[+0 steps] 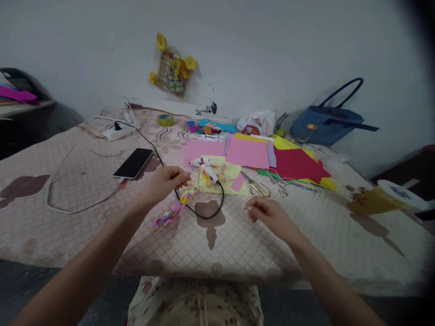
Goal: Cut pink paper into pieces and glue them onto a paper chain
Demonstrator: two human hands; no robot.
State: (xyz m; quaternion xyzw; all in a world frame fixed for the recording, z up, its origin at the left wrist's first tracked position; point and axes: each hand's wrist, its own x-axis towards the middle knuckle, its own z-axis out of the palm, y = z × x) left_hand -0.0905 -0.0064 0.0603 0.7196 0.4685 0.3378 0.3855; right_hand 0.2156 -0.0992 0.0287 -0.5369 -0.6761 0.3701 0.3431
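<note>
My left hand [168, 181] is closed in a pinch above the table; whatever lies between its fingertips is too small to make out. Just below those fingers is a strip of strung paper pieces [171, 215] in purple, pink and yellow. My right hand [267, 215] is also closed, fingers curled, near the gold-handled scissors [260, 189]; I cannot make out what it holds, if anything. Between the hands, a white glue gun [210, 173] lies on a yellow sheet [222, 186] scattered with small paper bits. A pink paper piece [239, 180] rests on that sheet's right side.
A black cord [163, 165] runs from the power strip [118, 131] past my left hand. A phone [133, 163] lies at left. Pink sheets [248, 152], red paper [295, 164] and white strings [282, 181] lie farther back; a blue bag [326, 124] and yellowish tub [380, 201] stand right.
</note>
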